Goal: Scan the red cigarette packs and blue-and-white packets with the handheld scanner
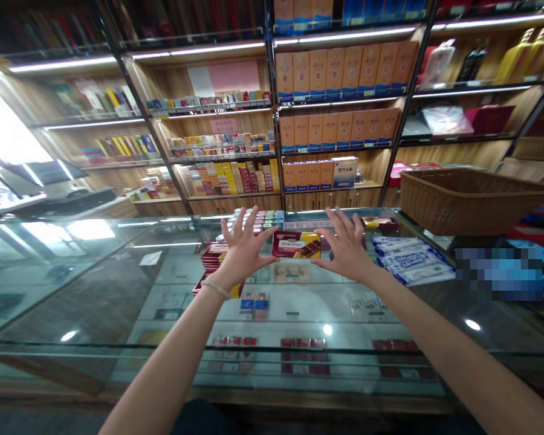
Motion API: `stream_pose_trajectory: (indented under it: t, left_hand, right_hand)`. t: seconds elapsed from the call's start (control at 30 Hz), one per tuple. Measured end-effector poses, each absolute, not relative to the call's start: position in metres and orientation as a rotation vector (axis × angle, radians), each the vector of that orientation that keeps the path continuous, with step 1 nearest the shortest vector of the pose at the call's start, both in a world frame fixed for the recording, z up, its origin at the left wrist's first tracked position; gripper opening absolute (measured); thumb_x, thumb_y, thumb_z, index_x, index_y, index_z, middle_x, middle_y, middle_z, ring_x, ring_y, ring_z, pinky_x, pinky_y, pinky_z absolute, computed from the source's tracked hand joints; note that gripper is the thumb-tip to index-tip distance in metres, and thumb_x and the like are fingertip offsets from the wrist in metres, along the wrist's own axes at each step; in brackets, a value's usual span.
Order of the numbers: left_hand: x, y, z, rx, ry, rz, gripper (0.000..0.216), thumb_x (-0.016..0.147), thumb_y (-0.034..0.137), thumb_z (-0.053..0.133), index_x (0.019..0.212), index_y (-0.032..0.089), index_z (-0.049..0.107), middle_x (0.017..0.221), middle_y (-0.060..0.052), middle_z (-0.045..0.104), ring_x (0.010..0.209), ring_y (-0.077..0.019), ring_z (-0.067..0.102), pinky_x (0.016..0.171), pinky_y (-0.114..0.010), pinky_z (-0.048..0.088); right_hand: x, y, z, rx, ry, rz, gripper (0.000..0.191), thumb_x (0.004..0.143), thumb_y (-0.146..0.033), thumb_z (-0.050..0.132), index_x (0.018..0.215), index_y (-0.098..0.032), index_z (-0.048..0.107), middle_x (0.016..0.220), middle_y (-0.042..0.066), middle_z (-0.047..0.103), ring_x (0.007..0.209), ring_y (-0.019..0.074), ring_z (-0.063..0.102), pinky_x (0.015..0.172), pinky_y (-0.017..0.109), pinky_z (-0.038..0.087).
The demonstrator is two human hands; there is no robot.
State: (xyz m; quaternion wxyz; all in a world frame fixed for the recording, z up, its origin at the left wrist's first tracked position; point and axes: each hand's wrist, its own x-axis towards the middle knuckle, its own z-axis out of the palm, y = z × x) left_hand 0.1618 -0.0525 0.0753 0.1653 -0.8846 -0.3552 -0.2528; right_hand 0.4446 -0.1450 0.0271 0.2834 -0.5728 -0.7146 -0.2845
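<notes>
A dark red and yellow box of chocolate wafers [296,245] is held up over the glass counter, its printed front towards me. My left hand [243,251] grips the left end between thumb and forefinger, the other fingers spread upward. At the right end, my right hand [344,248] has the same thumb-and-forefinger hold. Behind and below my left hand lie stacked dark red boxes [214,257], partly covered by that hand. Right of my right hand are blue and white packets [412,260] in a pile.
The glass display counter [172,356] holds several small packs inside. A brown wicker basket [471,196] stands at the right. Small coloured cans or tubs [272,219] are lined up at the counter's back. Wooden shelves [335,199] with orange boxes [335,74] rise behind.
</notes>
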Motion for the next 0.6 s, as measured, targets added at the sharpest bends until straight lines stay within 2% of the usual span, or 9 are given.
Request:
stream_pose_trajectory:
  t: [0.17, 0.37, 0.6]
  left_hand:
    - [0.123, -0.054, 0.084, -2.521, -1.096, -0.697, 0.076, 0.074, 0.053, 0.088, 0.145, 0.043, 0.062, 0.179, -0.007, 0.01, 0.162, -0.0486, 0.005, 0.122, -0.078, -0.005]
    - [0.069, -0.06, 0.085, -2.466, -1.168, -0.66, 0.077, 0.074, 0.061, 0.085, 0.146, 0.046, 0.06, 0.179, -0.006, 0.009, 0.162, -0.0491, 0.006, 0.123, -0.075, -0.006]
    - [0.014, -0.059, 0.072, -2.407, -1.203, -0.624, 0.078, 0.073, 0.059, 0.087, 0.145, 0.046, 0.061, 0.179, -0.006, 0.013, 0.163, -0.046, 0.007, 0.123, -0.074, -0.005]
  right_hand:
    - [0.411, -0.141, 0.038, -1.458, -1.939, -0.745, 0.062, 0.09, -0.067, 0.064, 0.13, -0.02, 0.063, 0.171, 0.021, 0.031, 0.16, 0.0385, 0.02, 0.126, 0.065, 0.006]
    - [0.363, -0.131, 0.036, -1.405, -1.984, -0.682, 0.064, 0.088, -0.069, 0.066, 0.129, -0.02, 0.063, 0.171, 0.021, 0.031, 0.159, 0.0392, 0.022, 0.126, 0.064, 0.004]
    - [0.316, -0.119, 0.031, -1.342, -2.045, -0.616, 0.066, 0.086, -0.069, 0.068, 0.128, -0.018, 0.065, 0.171, 0.023, 0.031, 0.16, 0.0391, 0.022, 0.127, 0.064, 0.005]
